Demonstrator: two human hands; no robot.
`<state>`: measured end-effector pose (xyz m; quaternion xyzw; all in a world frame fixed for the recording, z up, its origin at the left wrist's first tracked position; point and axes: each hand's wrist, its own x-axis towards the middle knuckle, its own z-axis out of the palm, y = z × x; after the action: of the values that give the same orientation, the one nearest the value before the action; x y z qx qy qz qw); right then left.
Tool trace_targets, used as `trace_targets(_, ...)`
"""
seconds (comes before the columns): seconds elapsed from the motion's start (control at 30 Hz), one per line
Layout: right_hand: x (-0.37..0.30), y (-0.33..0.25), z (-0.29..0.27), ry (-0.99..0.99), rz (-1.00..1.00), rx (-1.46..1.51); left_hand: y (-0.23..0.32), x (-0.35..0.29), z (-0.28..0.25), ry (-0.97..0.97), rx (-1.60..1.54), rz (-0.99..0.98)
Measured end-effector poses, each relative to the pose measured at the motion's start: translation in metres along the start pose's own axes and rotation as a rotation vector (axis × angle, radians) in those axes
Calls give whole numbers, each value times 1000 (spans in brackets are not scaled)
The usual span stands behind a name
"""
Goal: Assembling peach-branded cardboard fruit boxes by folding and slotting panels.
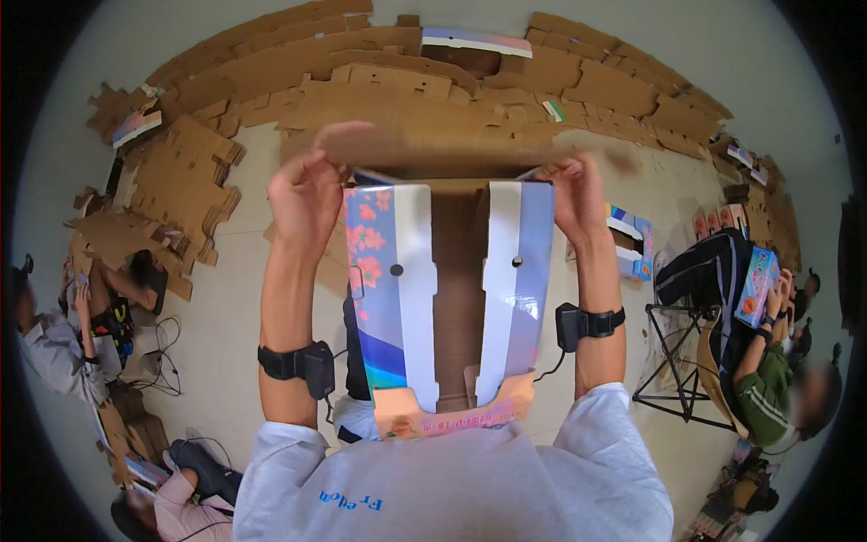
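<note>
I hold a partly folded printed cardboard box [397, 298] upright in front of my chest. Its outer side panels are blue with pink flowers, and its brown inside faces me. My left hand [302, 194] grips the top left corner, bending a brown flap. At the top right corner, my right hand [578, 194] grips the other end of the same flap. The box's lower edge rests near my grey sweatshirt. Black bands sit on both wrists.
Flat brown cardboard sheets [433, 81] lie in piles across the floor ahead and to the left. A finished printed box [632, 239] sits on the floor at right. A seated person [768, 361] holds a box at right, and other people [63, 343] work at left.
</note>
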<state>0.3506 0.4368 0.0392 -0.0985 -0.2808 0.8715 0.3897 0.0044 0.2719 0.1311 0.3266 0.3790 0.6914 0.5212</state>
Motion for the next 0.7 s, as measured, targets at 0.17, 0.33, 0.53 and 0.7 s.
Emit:
trace_targets(0.17,-27,7,77,221,95,-894,-14,-26,-6,-161,295,-122)
trace_targets(0.33,-35,32,79,409,21,-751,-41,-42,25,1,817,186)
trace_targets(0.53,-33,45,82,548,-71,-824,-45,-36,39,281,534,133)
trace_targets(0.7,-33,74,55,555,-293,-1170,-63,-38,21,160,864,331)
